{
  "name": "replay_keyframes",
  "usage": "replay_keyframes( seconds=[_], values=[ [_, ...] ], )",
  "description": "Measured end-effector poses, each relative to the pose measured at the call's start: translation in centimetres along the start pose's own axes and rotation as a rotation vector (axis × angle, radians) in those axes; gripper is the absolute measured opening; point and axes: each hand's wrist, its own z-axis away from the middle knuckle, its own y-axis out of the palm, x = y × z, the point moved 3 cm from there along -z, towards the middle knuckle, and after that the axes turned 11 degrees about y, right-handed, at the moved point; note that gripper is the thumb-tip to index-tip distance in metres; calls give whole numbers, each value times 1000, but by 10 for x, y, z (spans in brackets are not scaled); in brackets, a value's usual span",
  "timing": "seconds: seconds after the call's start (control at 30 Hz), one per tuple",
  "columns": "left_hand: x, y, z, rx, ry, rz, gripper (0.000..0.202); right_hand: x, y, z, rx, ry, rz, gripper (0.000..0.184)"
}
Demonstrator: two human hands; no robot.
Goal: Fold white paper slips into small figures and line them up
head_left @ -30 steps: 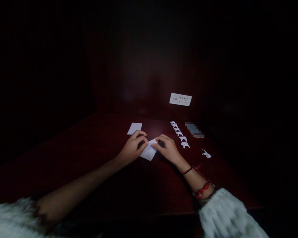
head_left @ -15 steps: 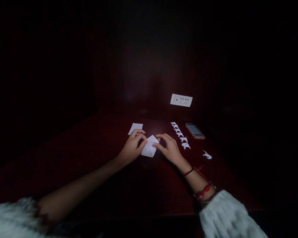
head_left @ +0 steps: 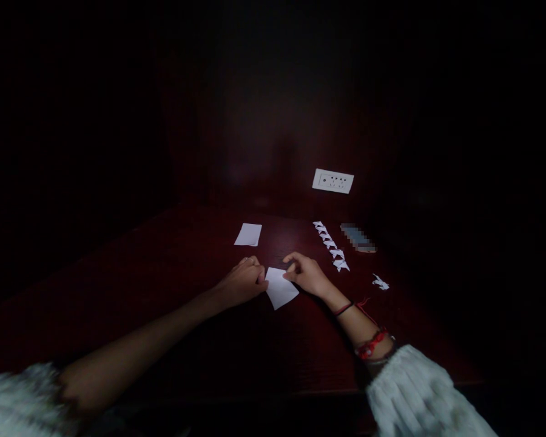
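Observation:
A small white sheet of paper [head_left: 282, 292] is between my two hands over the dark red table. My left hand [head_left: 243, 282] is closed, with its thumb at the sheet's left edge and its other fingers curled under. My right hand [head_left: 310, 276] has its thumb on the upper right corner of the paper, its index finger bent above. Whether that corner is folded is hard to make out. Farther back lies a white rectangular piece of paper [head_left: 248, 234], which neither hand touches.
Several small folded white paper pieces [head_left: 328, 241] form a slanting row right of my right hand. Beyond them lies a blurred phone [head_left: 358, 238]. Nearer is a crumpled-looking white paper piece [head_left: 381, 282]. A white socket panel [head_left: 332, 181] is on the back wall.
The sheet has turned and come lower, and the folded flap at its top no longer shows. My left hand has moved down, its fingers now curled in. My right hand has lowered slightly.

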Motion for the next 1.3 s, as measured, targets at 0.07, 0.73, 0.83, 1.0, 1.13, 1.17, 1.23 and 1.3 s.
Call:
replay_keyframes(
  seconds=[0.07,0.73,0.83,1.0,1.13,1.17,1.23,1.3],
  values=[
    [-1,-1,1,22,2,-37,17,2,0,1,0,-41,72,23],
    [-19,-16,-1,154,414,9,21,16,-6,10,137,-259,657,19],
    [-21,-17,1,162,423,7,22,19,-8,11,138,-257,696,20],
    [-20,-16,1,149,427,15,21,22,-8,13,104,-299,691,21],
    [-21,-14,0,152,421,24,21,21,-6,13,151,-341,648,19],
    [-21,-15,1,150,419,27,21,20,-6,12,152,-325,652,18],
    [-22,-15,1,147,416,28,22,18,-8,10,126,-275,660,18],
    [-22,-17,2,144,413,24,21,16,-12,9,76,-216,643,21]
  ],
)
